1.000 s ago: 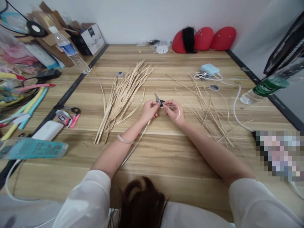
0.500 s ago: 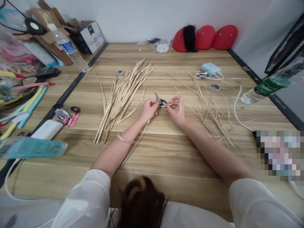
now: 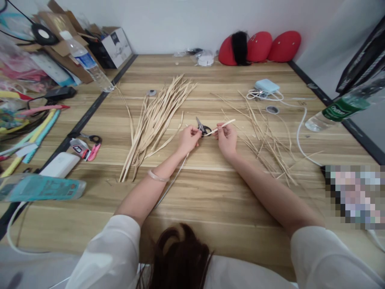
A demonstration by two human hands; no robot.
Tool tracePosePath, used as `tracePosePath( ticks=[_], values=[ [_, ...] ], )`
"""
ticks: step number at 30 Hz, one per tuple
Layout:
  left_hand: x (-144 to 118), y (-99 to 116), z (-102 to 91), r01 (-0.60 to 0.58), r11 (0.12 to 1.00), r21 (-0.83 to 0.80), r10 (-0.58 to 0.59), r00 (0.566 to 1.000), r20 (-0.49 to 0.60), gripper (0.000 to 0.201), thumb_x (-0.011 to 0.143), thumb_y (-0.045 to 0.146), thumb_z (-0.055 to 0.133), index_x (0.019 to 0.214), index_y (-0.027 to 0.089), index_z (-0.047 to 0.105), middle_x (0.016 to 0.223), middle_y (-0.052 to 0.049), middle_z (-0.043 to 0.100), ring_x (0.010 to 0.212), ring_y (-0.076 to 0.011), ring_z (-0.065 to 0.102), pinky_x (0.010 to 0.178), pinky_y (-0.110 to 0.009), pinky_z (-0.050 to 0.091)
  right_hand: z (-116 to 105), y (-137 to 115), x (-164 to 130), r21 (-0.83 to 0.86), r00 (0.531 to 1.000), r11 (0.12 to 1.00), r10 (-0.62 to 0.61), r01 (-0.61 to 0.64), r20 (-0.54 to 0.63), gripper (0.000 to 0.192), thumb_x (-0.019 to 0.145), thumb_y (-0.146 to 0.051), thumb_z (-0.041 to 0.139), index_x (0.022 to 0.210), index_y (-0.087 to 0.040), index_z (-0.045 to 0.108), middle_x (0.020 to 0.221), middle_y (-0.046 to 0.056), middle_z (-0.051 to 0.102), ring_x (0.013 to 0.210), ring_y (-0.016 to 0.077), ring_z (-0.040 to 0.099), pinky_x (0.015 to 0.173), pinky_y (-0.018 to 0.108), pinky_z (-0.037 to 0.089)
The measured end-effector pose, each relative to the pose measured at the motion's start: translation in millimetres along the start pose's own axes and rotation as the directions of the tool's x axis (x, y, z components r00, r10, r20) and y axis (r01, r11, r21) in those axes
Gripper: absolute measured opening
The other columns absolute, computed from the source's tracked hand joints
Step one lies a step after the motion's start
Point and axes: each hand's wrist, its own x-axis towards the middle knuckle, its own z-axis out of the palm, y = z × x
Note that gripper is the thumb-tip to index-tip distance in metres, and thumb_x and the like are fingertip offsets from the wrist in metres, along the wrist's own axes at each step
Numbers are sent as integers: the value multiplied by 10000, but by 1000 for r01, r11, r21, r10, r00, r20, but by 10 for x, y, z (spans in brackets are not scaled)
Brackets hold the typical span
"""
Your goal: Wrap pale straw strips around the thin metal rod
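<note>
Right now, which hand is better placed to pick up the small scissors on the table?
Probably the left hand: the scissors lie just beyond its fingertips. The right hand is pinching a pale strip, so it is occupied.

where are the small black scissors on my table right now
The small black scissors lie mid-table in the head view, just beyond and between the left hand and right hand, right of the straw bundle.

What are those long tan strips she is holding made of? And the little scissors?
The strip in the right hand looks like dried grass or palm leaf: pale tan, matte, flat and thin, like the bundle nearby. The scissors by the left hand seem to be shiny metal blades with dark, probably plastic, handles.
</note>
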Motion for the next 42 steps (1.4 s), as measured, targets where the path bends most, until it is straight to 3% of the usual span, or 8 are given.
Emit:
tracePosePath(
  ticks=[7,12,17,22,28,33,38,42],
  values=[
    [-2,10,-6,4,1000,10,-4,1000,14,155,766,311,594,795,170,539,678,2,651,366,-64,494,388,-195,361,-40,-25,-9,-172,995,980,-96,96,12,278,848,-404,517,922,-172,651,777,41,619,657,135,542,597,280,435],
    [-14,26,-16,6,1000,-6,-6,1000,24,146,770,303,589,790,168,536,694,-3,653,370,-61,494,383,-192,352,-42,-39,-10,-97,994,991,-96,91,-46,327,826,-436,561,1059,-208,540,612,-47,466,546,112,454,549,261,395],
    [-5,0,-7,9,1000,8,-9,1000,20,137,778,299,579,791,168,542,716,-5,668,371,-50,489,395,-183,351,-38,-70,-7,-32,990,997,-72,68,-123,328,807,-535,558,915,-228,524,600,-42,492,523,105,481,499,249,378],
    [-5,-4,-4,-10,1000,-4,10,1000,26,132,768,290,593,780,168,544,686,-2,654,366,-60,495,388,-188,342,-28,-122,-47,-45,1000,999,-24,23,-12,341,811,-531,565,938,-216,595,528,-39,522,423,100,450,439,250,361],
    [-10,9,-7,-12,1000,12,12,1000,23,154,770,309,603,789,167,546,680,0,656,361,-56,490,391,-187,351,-2,-127,-31,15,995,997,76,-77,71,389,773,-535,596,946,-188,616,849,52,699,514,97,581,448,222,417],
    [-18,7,-7,-20,1000,12,20,1000,23,152,776,310,597,789,169,544,668,9,644,360,-60,496,380,-185,349,-9,-145,-43,-16,992,999,35,-33,124,441,815,-599,520,910,-182,630,899,67,700,589,112,616,424,203,400],
    [-28,18,-10,-21,1000,17,21,999,28,147,777,310,595,783,169,555,659,9,634,367,-62,498,391,-189,358,-1,-111,-62,39,989,999,4,-10,146,420,739,-507,658,1002,-225,490,877,39,702,625,120,639,533,238,498],
    [-23,16,-9,-1,1000,10,0,1000,27,133,772,294,597,793,169,554,684,3,648,376,-60,498,393,-188,353,15,-71,-58,74,995,997,3,-11,103,400,745,-486,652,924,-254,380,849,8,702,699,137,673,616,265,535]
  ],
)
